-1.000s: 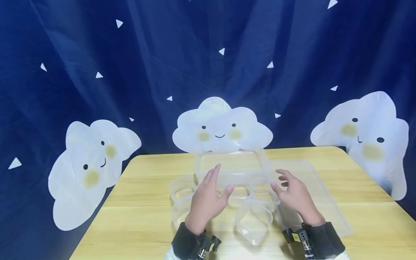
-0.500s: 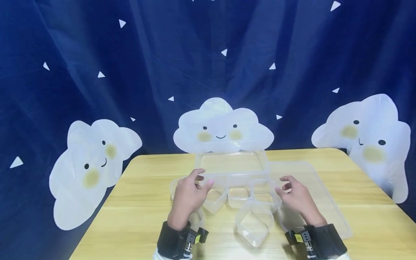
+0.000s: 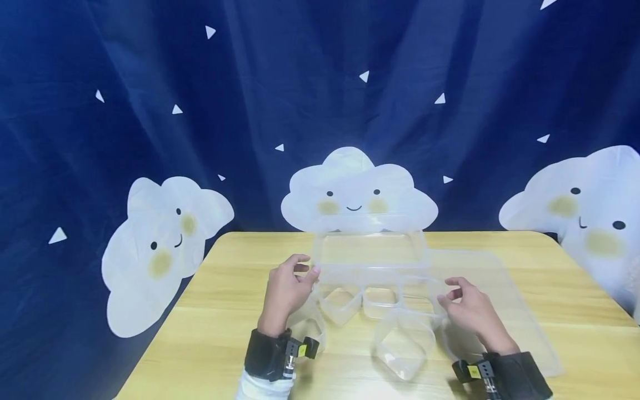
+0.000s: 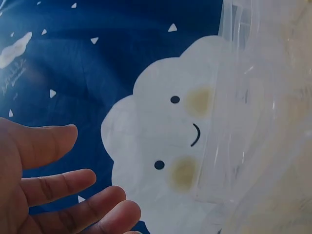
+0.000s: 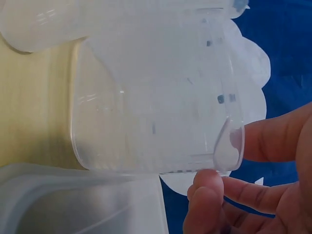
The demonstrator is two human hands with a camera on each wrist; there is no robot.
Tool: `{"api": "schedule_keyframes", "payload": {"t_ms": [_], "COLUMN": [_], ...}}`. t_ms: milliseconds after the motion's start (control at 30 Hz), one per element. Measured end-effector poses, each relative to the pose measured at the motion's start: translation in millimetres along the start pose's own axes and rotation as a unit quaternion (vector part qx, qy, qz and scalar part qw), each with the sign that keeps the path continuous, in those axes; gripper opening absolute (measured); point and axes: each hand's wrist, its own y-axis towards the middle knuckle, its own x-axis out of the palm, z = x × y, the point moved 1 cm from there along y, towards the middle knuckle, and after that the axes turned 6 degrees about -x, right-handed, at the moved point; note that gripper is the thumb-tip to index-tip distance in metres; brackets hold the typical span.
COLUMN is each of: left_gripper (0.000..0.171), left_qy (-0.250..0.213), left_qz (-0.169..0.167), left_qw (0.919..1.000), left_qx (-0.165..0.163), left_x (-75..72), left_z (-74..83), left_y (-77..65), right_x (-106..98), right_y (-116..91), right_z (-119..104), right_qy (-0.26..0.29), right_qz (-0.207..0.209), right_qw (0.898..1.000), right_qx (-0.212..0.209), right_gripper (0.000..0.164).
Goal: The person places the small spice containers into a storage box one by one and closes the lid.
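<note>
In the head view, my left hand (image 3: pixel 286 289) is at the left end of a row of clear plastic containers, fingers loosely bent and thumb near the row's edge. The left wrist view shows its spread fingers (image 4: pixel 73 212) holding nothing, apart from the translucent plastic walls (image 4: pixel 234 117). At the row's right end, my right hand (image 3: pixel 472 311) pinches the corner of a clear plastic container (image 5: pixel 156 107) between thumb and fingertips. Two more small containers, one turned cornerwise (image 3: pixel 341 311) and one square (image 3: pixel 381 304), sit between my hands.
Behind the row stands a larger clear rectangular box (image 3: pixel 372 253). A loose container (image 3: pixel 404 353) lies nearer me, another (image 3: pixel 311 328) by my left wrist. Under my right arm is a flat translucent sheet or lid (image 3: pixel 522 328). The wooden table (image 3: pixel 200 339) ends at a blue cloud-print curtain (image 3: pixel 240 111).
My left hand has moved left from over the middle of the containers to their left end, its fingers bending more. The right hand stays by the right-end container. The head view has turned slightly left.
</note>
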Motion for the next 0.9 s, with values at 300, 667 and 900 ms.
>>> {"api": "schedule_keyframes", "payload": {"t_ms": [300,667,900], "left_gripper": [0.036,0.027,0.026], "left_qy": [-0.021,-0.023,-0.08], "left_qz": [-0.001,0.012,-0.02], "left_qw": [0.9996,0.9996,0.9963], "left_qx": [-0.017,-0.014,-0.026], "left_x": [5.3,7.9,12.6], "left_z": [-8.3,-16.1,-20.9], "left_y": [8.2,14.6,17.6], "right_x": [-2.2,0.8,-3.5], "right_y": [-0.1,2.4,1.7], "right_z": [5.5,5.6,7.0], "right_qy": [-0.018,-0.019,-0.023], "right_qz": [0.003,0.012,0.016], "right_qw": [1.0,0.999,0.999], "right_qx": [-0.015,-0.038,-0.043], "right_gripper": [0.047,0.042,0.041]}}
